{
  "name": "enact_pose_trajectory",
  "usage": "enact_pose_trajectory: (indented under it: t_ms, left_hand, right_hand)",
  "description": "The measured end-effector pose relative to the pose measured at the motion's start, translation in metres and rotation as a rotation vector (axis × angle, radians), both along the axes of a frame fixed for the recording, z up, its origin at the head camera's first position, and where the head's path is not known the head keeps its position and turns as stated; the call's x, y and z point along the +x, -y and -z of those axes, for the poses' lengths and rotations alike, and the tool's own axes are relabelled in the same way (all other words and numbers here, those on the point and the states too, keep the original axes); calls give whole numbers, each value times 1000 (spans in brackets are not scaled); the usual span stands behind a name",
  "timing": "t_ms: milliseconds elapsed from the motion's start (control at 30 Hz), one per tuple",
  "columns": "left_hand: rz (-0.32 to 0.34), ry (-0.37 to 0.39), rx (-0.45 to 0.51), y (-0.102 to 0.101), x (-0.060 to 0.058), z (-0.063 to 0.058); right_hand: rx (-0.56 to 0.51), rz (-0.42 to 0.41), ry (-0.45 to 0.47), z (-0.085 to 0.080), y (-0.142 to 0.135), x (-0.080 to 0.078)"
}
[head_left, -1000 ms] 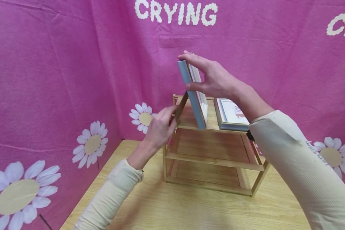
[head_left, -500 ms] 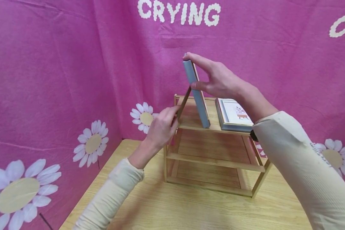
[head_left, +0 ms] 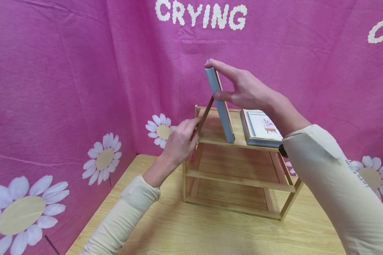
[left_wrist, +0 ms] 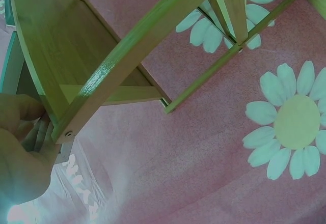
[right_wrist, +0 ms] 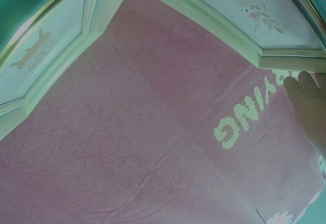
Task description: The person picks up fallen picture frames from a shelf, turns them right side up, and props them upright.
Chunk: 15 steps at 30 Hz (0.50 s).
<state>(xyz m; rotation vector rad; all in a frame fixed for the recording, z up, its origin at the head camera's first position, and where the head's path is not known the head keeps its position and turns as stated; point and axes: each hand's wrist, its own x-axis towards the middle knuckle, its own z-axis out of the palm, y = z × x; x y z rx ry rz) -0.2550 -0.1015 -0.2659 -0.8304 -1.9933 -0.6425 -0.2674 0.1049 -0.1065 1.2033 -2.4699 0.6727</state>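
Note:
A picture frame with a blue-grey edge stands tilted on the top board of a wooden rack, seen nearly edge-on in the head view. My right hand holds its upper part, fingers over the top edge and thumb against the side. Behind the frame a thin brown support leg slants down, its lower part pinched by my left hand. In the right wrist view the frame's front shows a plant picture, beside my right hand. The left fingertips are partly hidden behind the rack in the left wrist view.
A second picture frame lies flat, picture up, on the right of the rack's top board, partly behind my right forearm. Two lower boards are below. The rack stands on a wooden table before a pink cloth with daisies.
The held picture frame has turned more edge-on and shifted slightly right, so less of its front shows. Both hands keep their hold and move right slightly with it.

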Motion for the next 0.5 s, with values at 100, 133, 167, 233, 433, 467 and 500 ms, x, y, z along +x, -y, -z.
enact_pose_trajectory:
  t_ms: [100,133,167,233,433,467,500]
  left_hand:
    - [8,5,3,0,-1,1]
    - [12,6,4,0,-1,1]
    - [12,5,4,0,-2,1]
    - [15,4,5,0,-2,2]
    - [19,1,1,0,-3,1]
    - [17,3,-2,0,-2,0]
    - [17,7,-3,1,-2,0]
  right_hand:
    - [-4,-14,-16,2,0,-2]
    - [-6,-19,-20,3,0,-2]
    - [-9,-20,-25,3,0,-3]
    - [-12,-23,-35,4,-1,-4]
    - [-19,-38,-57,5,-1,-5]
    - [-18,-42,-59,5,-1,-5]
    - [-19,-47,-58,6,-1,-5]
